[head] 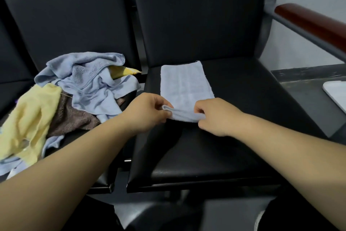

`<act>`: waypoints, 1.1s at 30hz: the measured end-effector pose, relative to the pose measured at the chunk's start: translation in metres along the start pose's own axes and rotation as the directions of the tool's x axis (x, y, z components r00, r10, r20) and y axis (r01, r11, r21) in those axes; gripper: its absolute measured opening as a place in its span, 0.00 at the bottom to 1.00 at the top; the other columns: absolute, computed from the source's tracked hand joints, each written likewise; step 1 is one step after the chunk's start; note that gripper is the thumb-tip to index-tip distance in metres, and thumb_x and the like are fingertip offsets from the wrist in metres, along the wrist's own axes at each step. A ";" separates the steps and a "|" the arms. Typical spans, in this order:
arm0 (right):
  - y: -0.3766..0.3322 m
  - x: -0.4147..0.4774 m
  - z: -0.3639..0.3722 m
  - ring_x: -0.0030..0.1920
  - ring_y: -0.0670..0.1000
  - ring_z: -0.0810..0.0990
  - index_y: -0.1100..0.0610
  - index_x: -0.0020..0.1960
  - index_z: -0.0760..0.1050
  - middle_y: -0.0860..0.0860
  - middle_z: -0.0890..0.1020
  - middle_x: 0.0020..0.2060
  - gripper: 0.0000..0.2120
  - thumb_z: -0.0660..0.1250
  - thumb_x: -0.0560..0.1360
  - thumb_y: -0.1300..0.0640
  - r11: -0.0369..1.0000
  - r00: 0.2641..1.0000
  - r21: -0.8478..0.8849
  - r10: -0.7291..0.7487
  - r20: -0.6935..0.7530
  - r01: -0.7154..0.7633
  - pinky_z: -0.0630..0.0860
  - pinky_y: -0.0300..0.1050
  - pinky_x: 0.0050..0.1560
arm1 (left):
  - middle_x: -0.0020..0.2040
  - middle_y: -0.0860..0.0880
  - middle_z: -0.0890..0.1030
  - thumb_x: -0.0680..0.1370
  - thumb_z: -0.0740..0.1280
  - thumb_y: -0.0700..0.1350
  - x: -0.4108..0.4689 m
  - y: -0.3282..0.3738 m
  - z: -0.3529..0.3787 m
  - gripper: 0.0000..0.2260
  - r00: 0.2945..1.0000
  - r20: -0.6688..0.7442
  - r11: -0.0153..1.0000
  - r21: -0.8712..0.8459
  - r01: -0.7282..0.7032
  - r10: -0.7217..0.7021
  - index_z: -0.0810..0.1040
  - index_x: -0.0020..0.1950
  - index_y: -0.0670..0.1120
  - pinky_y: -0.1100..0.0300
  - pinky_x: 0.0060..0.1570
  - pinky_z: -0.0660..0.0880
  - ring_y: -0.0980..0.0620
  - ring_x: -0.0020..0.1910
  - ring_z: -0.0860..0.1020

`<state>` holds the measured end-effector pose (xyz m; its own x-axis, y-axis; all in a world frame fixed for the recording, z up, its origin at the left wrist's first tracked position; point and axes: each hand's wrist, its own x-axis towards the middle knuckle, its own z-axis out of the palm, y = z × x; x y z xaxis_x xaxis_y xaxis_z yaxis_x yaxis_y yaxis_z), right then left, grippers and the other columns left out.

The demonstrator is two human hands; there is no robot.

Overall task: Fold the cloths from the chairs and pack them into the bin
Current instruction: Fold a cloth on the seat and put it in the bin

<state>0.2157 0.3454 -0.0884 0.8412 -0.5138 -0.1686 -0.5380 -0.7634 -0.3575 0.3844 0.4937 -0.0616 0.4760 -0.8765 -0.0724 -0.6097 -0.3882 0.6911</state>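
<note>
**Q:** What could have gone wrong for you at that point?

**A:** Your left hand [148, 111] and right hand [215, 116] each pinched a near corner of the pale blue terry cloth [187, 83], which was folded into a long strip. On both hands, thumb and fingers were clamped on its raised end. If one hand had carried its corner further than the other, the next fold would likely have landed skewed. The layers looked loose, so a weak pinch could have dropped the lower one and opened the strip. Dragging rather than lifting might have slid the cloth towards the seat's front edge.

**Q:** And how did the cloth look?

**A:** It lay lengthwise on the black padded seat of the right chair [234, 137], its far end near the seat's back edge. It was flat, with faint lengthwise creases. The near end curled up off the seat between your hands. A crumpled heap of blue, yellow and brown cloths [74, 96] sat on the left chair's seat [132, 98]. A white rounded corner [335, 92] showed past the right chair; I couldn't tell whether it was the bin.
</note>
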 end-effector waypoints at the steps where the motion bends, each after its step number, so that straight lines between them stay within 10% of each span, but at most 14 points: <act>1: -0.001 0.001 -0.004 0.44 0.49 0.76 0.47 0.49 0.74 0.45 0.77 0.45 0.03 0.67 0.76 0.54 0.999 0.999 0.001 0.032 -0.033 -0.032 0.73 0.45 0.39 | 0.36 0.47 0.85 0.77 0.72 0.43 0.000 0.001 -0.006 0.03 1.000 -0.004 0.999 0.029 0.031 -0.031 0.84 0.44 0.48 0.71 0.32 0.72 0.60 0.30 0.77; 6: 0.004 -0.003 -0.032 0.37 0.55 0.64 0.56 0.31 0.65 0.52 0.67 0.31 0.12 0.66 0.68 0.60 0.879 0.982 0.447 0.105 0.157 -0.166 0.60 0.49 0.36 | 0.30 0.50 0.76 0.81 0.68 0.39 -0.005 -0.001 -0.040 0.07 0.929 0.318 0.946 -0.195 0.260 -0.190 0.80 0.43 0.45 0.67 0.26 0.66 0.58 0.27 0.70; 13: 0.029 -0.004 -0.046 0.50 0.58 0.80 0.57 0.55 0.79 0.59 0.82 0.50 0.16 0.72 0.68 0.59 0.496 0.933 0.793 0.130 0.336 -0.354 0.73 0.52 0.51 | 0.36 0.51 0.77 0.81 0.66 0.38 0.005 -0.005 -0.051 0.08 0.920 0.349 0.872 -0.375 0.314 -0.181 0.81 0.44 0.47 0.65 0.32 0.65 0.57 0.32 0.72; 22: 0.033 0.029 -0.035 0.42 0.57 0.73 0.61 0.44 0.73 0.58 0.78 0.42 0.09 0.70 0.74 0.56 0.512 0.901 0.791 0.420 0.110 -0.335 0.72 0.52 0.44 | 0.40 0.53 0.81 0.80 0.68 0.42 0.066 -0.021 0.002 0.04 0.959 -0.229 0.959 -0.264 0.104 -0.167 0.80 0.46 0.49 0.64 0.39 0.72 0.54 0.38 0.77; 26: 0.040 0.035 -0.031 0.51 0.61 0.84 0.64 0.62 0.80 0.62 0.83 0.57 0.25 0.68 0.79 0.43 0.681 0.862 0.619 0.507 -0.012 -0.392 0.81 0.62 0.59 | 0.56 0.49 0.79 0.82 0.65 0.51 0.079 -0.033 0.022 0.12 0.911 -0.307 0.960 -0.125 0.250 -0.277 0.76 0.61 0.46 0.58 0.53 0.68 0.46 0.58 0.77; 29: 0.049 0.032 -0.038 0.45 0.53 0.79 0.59 0.62 0.78 0.54 0.81 0.49 0.29 0.70 0.75 0.36 0.757 0.854 0.427 0.513 0.082 -0.495 0.76 0.49 0.40 | 0.44 0.49 0.77 0.80 0.65 0.59 0.077 -0.033 0.021 0.16 0.914 -0.239 0.945 -0.103 0.312 -0.328 0.74 0.46 0.46 0.56 0.40 0.68 0.42 0.51 0.79; 33: 0.040 0.031 -0.030 0.42 0.50 0.80 0.54 0.47 0.76 0.49 0.80 0.44 0.21 0.74 0.72 0.37 0.844 0.866 0.208 0.458 0.201 -0.494 0.73 0.43 0.39 | 0.46 0.51 0.80 0.74 0.73 0.59 0.065 -0.028 0.016 0.17 0.918 0.116 0.924 0.108 0.367 -0.378 0.81 0.47 0.45 0.59 0.38 0.71 0.52 0.45 0.79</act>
<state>0.2188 0.2870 -0.0809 0.4934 -0.7159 -0.4941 -0.8584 -0.3090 -0.4095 0.4226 0.4428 -0.0971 0.5941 -0.6912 -0.4115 -0.4571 -0.7110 0.5344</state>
